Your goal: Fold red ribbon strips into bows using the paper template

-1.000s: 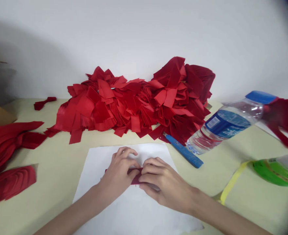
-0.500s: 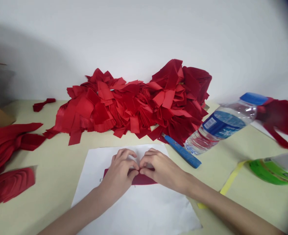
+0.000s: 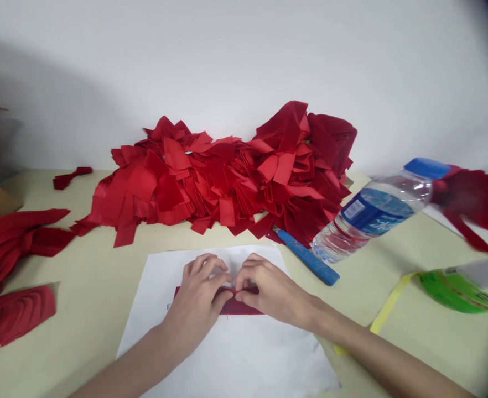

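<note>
A dark red ribbon strip (image 3: 244, 307) lies crosswise on a white sheet of paper (image 3: 227, 359) with small pen marks. My left hand (image 3: 200, 290) pinches the strip's upper edge near its middle, thumb against curled fingers. Right beside it my right hand (image 3: 269, 290) pinches the same edge, the two thumb tips almost meeting. Between the hands the edge looks slightly raised. The ribbon's left end shows past my left hand; its right end is hidden under my right hand.
Behind the paper a big heap of red ribbon pieces (image 3: 211, 182) rests against the wall. A blue cutter (image 3: 308, 257) and a water bottle (image 3: 372, 213) lie to the right, with a green-labelled bottle (image 3: 455, 290) and yellow strip (image 3: 393, 301). More red ribbon bundles (image 3: 15, 315) lie left.
My fingertips have shifted slightly on the ribbon, and its upper edge between them now looks lifted or folded. The whole view has slid a little.
</note>
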Tool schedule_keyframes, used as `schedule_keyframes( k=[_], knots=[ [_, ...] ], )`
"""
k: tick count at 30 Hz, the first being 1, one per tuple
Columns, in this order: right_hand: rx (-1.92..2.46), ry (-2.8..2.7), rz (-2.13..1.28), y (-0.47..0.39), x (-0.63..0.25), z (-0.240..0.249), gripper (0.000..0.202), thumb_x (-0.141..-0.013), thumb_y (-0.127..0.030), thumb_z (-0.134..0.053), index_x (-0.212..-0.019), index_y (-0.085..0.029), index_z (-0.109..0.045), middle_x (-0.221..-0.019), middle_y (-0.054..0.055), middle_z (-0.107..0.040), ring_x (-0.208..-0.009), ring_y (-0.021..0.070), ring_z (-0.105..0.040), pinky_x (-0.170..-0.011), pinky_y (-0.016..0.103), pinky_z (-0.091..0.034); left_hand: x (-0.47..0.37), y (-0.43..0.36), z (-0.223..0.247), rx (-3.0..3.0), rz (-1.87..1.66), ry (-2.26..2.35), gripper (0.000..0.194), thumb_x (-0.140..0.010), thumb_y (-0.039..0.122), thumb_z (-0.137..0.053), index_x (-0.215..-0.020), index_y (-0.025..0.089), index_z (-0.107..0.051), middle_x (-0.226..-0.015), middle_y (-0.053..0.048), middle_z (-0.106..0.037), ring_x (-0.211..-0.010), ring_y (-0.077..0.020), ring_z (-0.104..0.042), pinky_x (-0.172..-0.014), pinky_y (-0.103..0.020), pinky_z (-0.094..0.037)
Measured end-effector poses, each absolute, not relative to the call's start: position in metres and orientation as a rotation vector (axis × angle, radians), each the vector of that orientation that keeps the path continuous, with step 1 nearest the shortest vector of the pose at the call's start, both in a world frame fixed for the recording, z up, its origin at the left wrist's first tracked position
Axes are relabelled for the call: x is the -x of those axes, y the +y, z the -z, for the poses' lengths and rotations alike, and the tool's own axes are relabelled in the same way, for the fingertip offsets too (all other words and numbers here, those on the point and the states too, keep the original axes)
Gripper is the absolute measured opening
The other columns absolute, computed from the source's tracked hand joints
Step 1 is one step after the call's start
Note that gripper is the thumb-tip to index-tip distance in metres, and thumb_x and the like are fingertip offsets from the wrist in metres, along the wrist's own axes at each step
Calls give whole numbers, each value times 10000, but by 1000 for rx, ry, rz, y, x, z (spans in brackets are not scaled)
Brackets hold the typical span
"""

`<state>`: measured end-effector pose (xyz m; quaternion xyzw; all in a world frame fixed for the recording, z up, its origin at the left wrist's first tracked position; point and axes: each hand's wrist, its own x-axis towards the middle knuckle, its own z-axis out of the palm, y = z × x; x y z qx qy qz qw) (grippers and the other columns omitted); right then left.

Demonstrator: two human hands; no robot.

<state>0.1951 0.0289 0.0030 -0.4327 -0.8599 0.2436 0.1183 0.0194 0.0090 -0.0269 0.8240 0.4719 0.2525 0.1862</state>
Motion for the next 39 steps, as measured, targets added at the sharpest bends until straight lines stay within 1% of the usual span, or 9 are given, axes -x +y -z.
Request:
schedule_keyframes(
  k=[4,11,17,19,24,27,31,35,39],
  knots=[
    [1276,-2487,-711,27,-196,1,96,-717,-91,-636,-710,-187,-630,-667,-31,-621,-767,136,-511,-713,233,-380,-17,8,28,-2473,-742,1245,235,-863,100,-492,-691,193,-621,-989,-7,-587,-1097,-235,-427,-882,-438,-340],
    [1245,-2531,-817,31,-206,-13,102,-771,-206,-643,-871,-215,-660,-832,2,-658,-841,163,-548,-760,259,-389,-7,15,22,-2571,-770,1151,244,-865,43,-454,-743,182,-612,-907,-10,-627,-1040,-212,-485,-860,-425,-359],
    [1396,-2491,-934,45,-230,-16,126,-787,-309,-628,-774,-185,-645,-676,-24,-623,-623,115,-543,-575,214,-384,12,39,11,-2502,-755,1167,202,-864,121,-502,-727,202,-627,-831,19,-654,-907,-172,-552,-831,-389,-405],
    [1375,-2459,-788,48,-234,-10,111,-812,-288,-601,-790,-184,-633,-718,-18,-624,-656,119,-549,-603,220,-407,15,44,8,-2562,-754,1176,190,-864,121,-505,-736,194,-625,-831,15,-652,-892,-165,-557,-826,-380,-415],
    [1152,-2479,63,42,-236,0,162,-877,-127,-453,-925,-144,-606,-943,82,-615,-970,224,-501,-841,372,-390,11,30,9,-3139,-914,1046,223,-845,4,-435,-848,101,-636,-885,-78,-655,-955,-221,-544,-878,-445,-397],
    [1092,-2580,92,23,-233,1,190,-851,-149,-504,-1024,-129,-580,-1020,99,-593,-1031,256,-466,-878,416,-371,1,5,23,-3416,-844,792,180,-814,22,-477,-849,58,-650,-918,-124,-655,-962,-265,-544,-879,-450,-405],
    [1005,-2583,-128,-4,-218,5,274,-818,-301,-595,-1034,-133,-574,-994,72,-595,-981,236,-470,-873,386,-387,-13,-22,36,-3192,-877,989,257,-813,-4,-408,-841,73,-652,-856,-114,-644,-863,-253,-561,-817,-446,-429],
    [980,-2598,-111,-13,-203,14,164,-888,-243,-496,-867,-142,-623,-830,54,-616,-858,210,-503,-772,357,-410,-19,-25,34,-2740,-877,1195,275,-843,22,-404,-754,136,-639,-750,-56,-615,-703,-189,-535,-673,-379,-451],
    [1067,-2544,-302,-5,-197,13,179,-879,-196,-513,-766,-167,-649,-740,23,-620,-767,165,-512,-733,308,-410,-19,-16,23,-2364,-684,1304,241,-843,75,-470,-725,181,-651,-763,-8,-632,-702,-164,-549,-679,-343,-453]
  ],
)
